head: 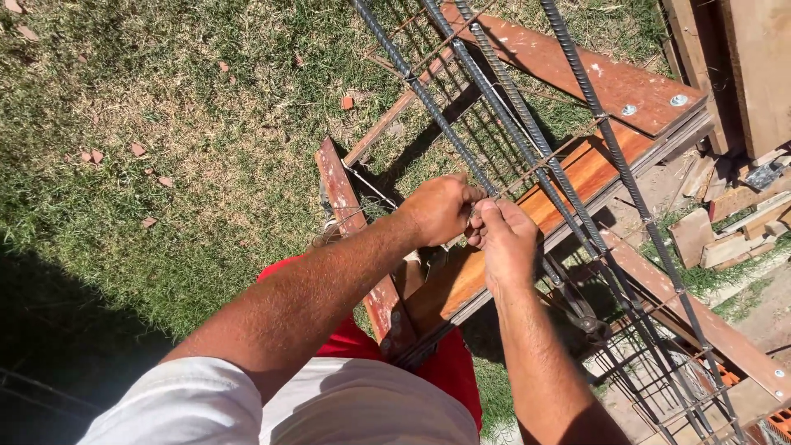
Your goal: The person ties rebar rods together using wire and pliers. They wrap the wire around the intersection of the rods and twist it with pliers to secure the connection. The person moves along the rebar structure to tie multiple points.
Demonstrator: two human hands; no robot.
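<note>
Both hands meeting at one bar of the rebar cage (527, 156), over the near edge of the wooden trestle (577, 177). Left hand (439, 208) closed in a fist around the ribbed rod, seemingly to steady it. Right hand (507, 243) just beside, thumb and fingertips pinched shut on something thin at the joint, probably tie wire (476, 216), though too fine to tell for sure. Knuckles nearly touching, wrists angled inward, likely so the pinch lands exactly where a cross tie meets the long bar.

Below the forearms, red shorts (449, 363) and a pale shirt (329, 412).

Lying along the trestle's top plank, held off the ground at working height. Long dark ribbed bars running from the far top down to the near right corner, ringed at intervals by thinner rectangular ties, rusty brown in places.

Beyond the right end of the trestle, scrap wood offcuts (733, 231) piled on bare dirt. Farther left, dry patchy grass (165, 148) scattered with brick chips (347, 102).
</note>
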